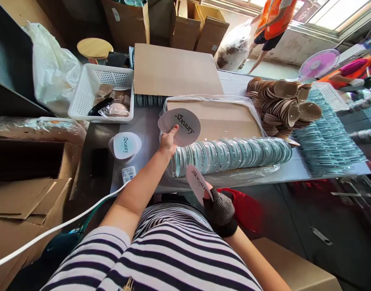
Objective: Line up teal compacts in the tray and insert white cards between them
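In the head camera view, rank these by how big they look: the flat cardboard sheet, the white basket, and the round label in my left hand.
1. Flat cardboard sheet
2. White basket
3. Round label in the left hand

The label is nearest the camera, yet looks smallest.

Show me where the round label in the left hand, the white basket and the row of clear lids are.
round label (182, 126), head view, its printed face.
white basket (82, 97), head view, its left wall.
row of clear lids (234, 154), head view, middle of the row.
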### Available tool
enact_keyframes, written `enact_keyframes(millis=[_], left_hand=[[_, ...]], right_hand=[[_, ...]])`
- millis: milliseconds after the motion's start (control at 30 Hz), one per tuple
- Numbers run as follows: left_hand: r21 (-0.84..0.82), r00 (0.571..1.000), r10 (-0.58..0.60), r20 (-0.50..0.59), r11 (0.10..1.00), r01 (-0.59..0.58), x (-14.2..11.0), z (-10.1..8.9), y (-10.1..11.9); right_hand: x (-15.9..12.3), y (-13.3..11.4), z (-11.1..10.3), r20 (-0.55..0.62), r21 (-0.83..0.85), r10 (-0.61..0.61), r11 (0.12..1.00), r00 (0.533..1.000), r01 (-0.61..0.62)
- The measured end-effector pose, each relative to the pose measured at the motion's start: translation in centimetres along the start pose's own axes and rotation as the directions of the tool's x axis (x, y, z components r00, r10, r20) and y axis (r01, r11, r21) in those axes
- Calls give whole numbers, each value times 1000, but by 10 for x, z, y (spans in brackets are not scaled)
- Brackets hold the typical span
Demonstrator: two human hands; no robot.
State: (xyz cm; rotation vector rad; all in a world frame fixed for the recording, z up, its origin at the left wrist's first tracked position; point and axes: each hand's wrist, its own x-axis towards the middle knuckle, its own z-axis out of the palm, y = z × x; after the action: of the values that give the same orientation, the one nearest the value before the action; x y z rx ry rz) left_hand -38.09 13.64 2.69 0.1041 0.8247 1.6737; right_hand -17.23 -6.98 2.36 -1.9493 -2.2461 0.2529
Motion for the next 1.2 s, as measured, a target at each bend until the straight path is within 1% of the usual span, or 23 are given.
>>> enact_keyframes(millis=[67, 100, 200, 267, 300, 367, 467, 567, 633, 700, 800, 833, 867, 900, 933, 967, 1000, 1033, 1067, 1100, 1133, 1167, 1200], left_hand=[[0, 1000, -24, 2, 1000, 24, 3, -3, -1], [1, 1000, -26, 0, 1000, 26, 3, -4, -2], [6, 1000, -18, -6, 1000, 18, 2, -3, -4], [6, 1000, 0, -9, 1000, 0, 2, -2, -3], [5, 1000, 7, -11, 1000, -7, 2, -2, -3], [0, 1000, 4, -25, 1000, -4, 3, -3, -2], [-8, 998, -28, -51, 1000, 28, 5, -6, -2], [-19, 999, -23, -38, 1000, 23, 6, -9, -2], [-27, 999, -15, -28, 1000, 14, 7, -10, -2], [-22, 999, -21, -35, 1000, 20, 7, -10, -2], [-12, 997, -42, -60, 999, 42, 8, -10, -1], [-13, 997, -44, -64, 999, 43, 8, -10, 0], [-16, 997, -42, -66, 999, 41, 8, -10, 0], [-21, 997, -39, -65, 999, 38, 8, -11, 0], [-25, 997, -37, -66, 999, 35, 7, -11, 1], [-27, 997, -35, -69, 999, 33, 6, -12, 1], [-30, 997, -32, -72, 999, 29, 5, -12, 0], [-32, 997, -21, -79, 999, 19, 4, -12, -1], [-34, 996, -5, -84, 999, 2, 3, -12, -2], [-34, 996, 13, -87, 999, -16, 1, -11, -4], [-34, 996, 31, -85, 999, -34, -1, -10, -7], [-32, 996, 44, -82, 998, -47, -2, -8, -9], [-29, 995, 50, -86, 998, -53, -2, -7, -11]], right_hand=[[3, -12, 12, 77, -19, 2, 1000, 997, -1], [12, -20, 16, 105, -25, 15, 1000, 994, -12], [51, -44, 24, 193, -24, 46, 999, 980, -42], [71, -56, 27, 213, -33, 58, 998, 975, -52], [76, -60, 28, 205, -39, 67, 997, 977, -60], [77, -61, 29, 173, -40, 79, 997, 982, -73], [69, -53, 31, 116, 0, 99, 995, 988, -100], [75, -50, 34, 62, 11, 48, 999, 997, -49], [85, -54, 36, 88, -51, 6, 999, 996, -2], [95, -62, 36, 158, -114, -20, 993, 987, 39], [102, -71, 32, 292, -134, -51, 987, 955, 94], [102, -73, 30, 336, -92, -34, 993, 941, 69], [102, -73, 29, 384, -14, -13, 1000, 923, 20], [103, -72, 27, 436, 77, 2, 996, 900, -40], [103, -69, 26, 488, 197, -2, 974, 873, -108], [103, -66, 25, 537, 344, -36, 921, 843, -180], [104, -63, 24, 574, 495, -96, 832, 813, -251], [106, -60, 23, 593, 619, -165, 719, 788, -316], [108, -58, 22, 602, 700, -225, 611, 766, -370], [109, -57, 21, 622, 727, -258, 541, 739, -423], [111, -57, 19, 651, 706, -260, 553, 713, -442], [113, -58, 16, 679, 631, -223, 664, 700, -401], [114, -61, 13, 684, 508, -167, 808, 711, -299]])
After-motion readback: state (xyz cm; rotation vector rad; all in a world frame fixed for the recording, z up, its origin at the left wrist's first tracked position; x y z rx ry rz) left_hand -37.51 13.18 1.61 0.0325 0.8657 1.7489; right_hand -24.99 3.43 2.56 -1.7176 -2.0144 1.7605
